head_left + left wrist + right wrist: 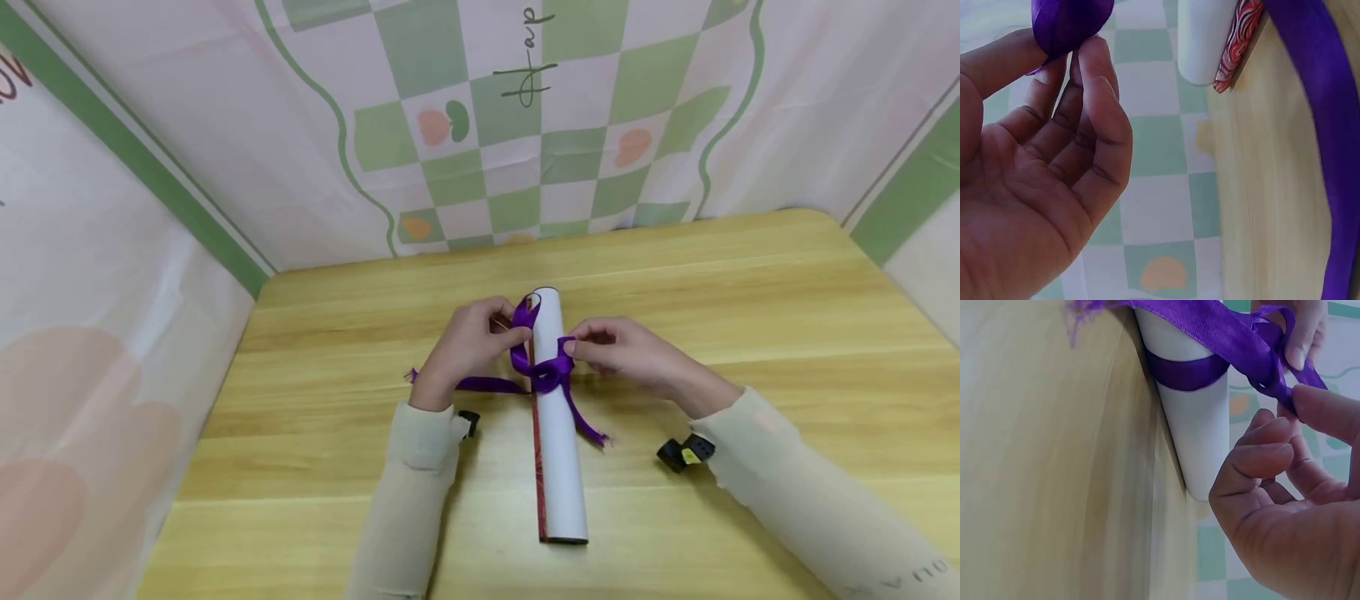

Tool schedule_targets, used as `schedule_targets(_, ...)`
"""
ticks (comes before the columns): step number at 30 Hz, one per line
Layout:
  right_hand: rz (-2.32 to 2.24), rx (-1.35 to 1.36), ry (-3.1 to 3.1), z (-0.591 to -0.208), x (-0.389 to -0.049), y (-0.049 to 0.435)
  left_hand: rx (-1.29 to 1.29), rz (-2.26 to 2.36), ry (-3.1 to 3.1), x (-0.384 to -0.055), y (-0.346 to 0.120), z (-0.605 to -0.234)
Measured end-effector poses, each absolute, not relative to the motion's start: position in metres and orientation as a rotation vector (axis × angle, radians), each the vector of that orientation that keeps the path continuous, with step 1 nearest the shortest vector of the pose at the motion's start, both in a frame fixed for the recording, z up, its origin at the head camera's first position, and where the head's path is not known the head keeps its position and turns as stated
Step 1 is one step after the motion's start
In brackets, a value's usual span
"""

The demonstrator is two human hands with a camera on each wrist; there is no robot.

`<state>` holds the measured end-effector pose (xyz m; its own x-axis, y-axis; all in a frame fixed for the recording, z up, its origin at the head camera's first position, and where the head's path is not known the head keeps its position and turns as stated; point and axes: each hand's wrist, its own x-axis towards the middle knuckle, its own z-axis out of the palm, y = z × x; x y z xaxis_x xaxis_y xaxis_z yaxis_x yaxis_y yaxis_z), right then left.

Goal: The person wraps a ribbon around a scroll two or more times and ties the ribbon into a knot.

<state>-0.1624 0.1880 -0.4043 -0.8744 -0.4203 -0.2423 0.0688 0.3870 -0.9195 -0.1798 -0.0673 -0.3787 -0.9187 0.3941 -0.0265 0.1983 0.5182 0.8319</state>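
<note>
A rolled white paper scroll (564,467) with a red patterned edge lies lengthwise on the wooden table. Round its middle runs a purple ribbon (550,375), knotted on top with loops. My left hand (468,346) pinches a loop of the ribbon (1072,25) between thumb and fingers, left of the scroll. On the right side my right hand (626,354) pinches another part of the ribbon (1229,331) near the knot. One frayed tail stretches left across the table under the left wrist; the other hangs to the right of the scroll.
The wooden table (300,467) ends at a curtain (510,167) with green checks behind it and another curtain (75,250) on the left. Small black devices sit at both wrists, one of them (686,454) by the right cuff.
</note>
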Motion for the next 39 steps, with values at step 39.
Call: schedule_targets(39, -1.243, -0.240, 2.361, -0.416, -0.134, 0.255, 0.699, 0.788, 2.804, -0.159, -0.126, -0.416)
